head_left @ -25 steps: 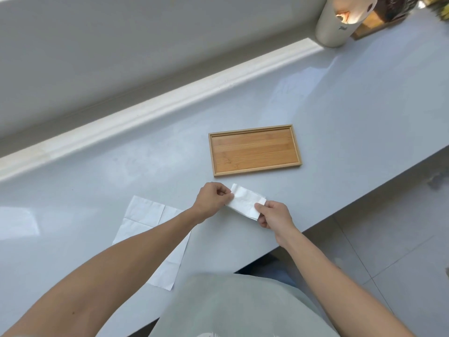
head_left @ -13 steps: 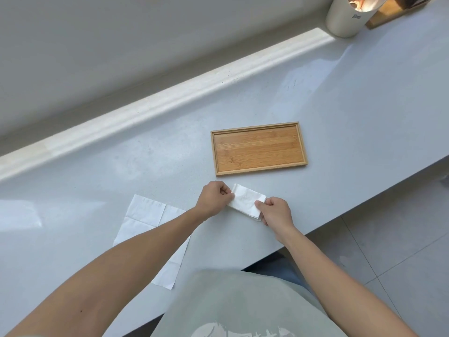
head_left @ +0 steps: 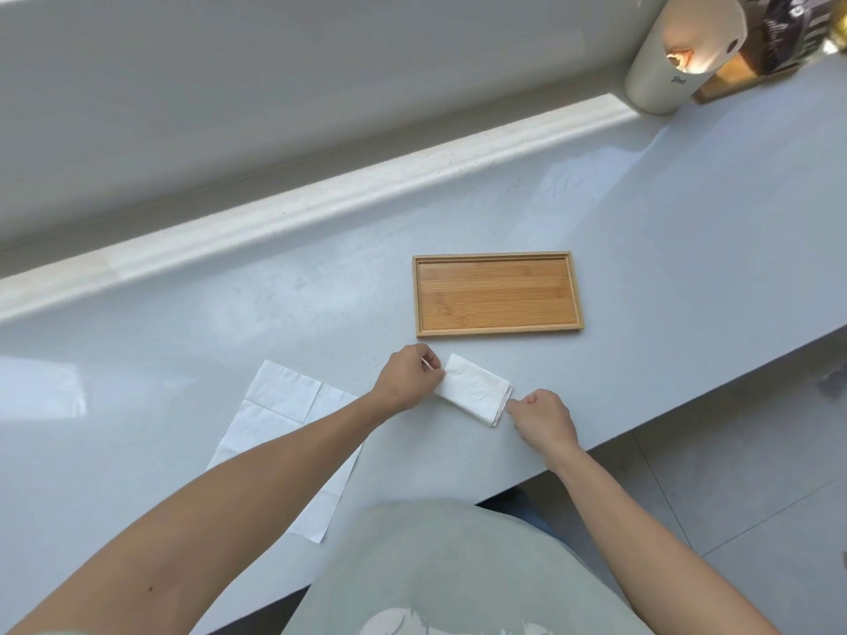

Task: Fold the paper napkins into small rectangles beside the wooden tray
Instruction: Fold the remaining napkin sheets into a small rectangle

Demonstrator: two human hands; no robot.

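Note:
A white paper napkin folded into a small rectangle (head_left: 474, 388) lies on the grey counter just in front of the empty wooden tray (head_left: 497, 334). My left hand (head_left: 410, 377) pinches the folded napkin's left end. My right hand (head_left: 543, 417) pinches its right corner, where the layered edges show. A second napkin, unfolded and creased (head_left: 284, 407), lies flat to the left, partly under my left forearm.
A white cylindrical container (head_left: 673, 61) stands at the far right against the raised ledge (head_left: 321, 203), with a wooden box and a dark packet behind it. The counter's front edge (head_left: 687, 419) runs diagonally just right of my right hand; tiled floor lies below.
The folded napkin has come down flat on the counter and my hands have drawn apart to its two ends. The camera view has shifted slightly.

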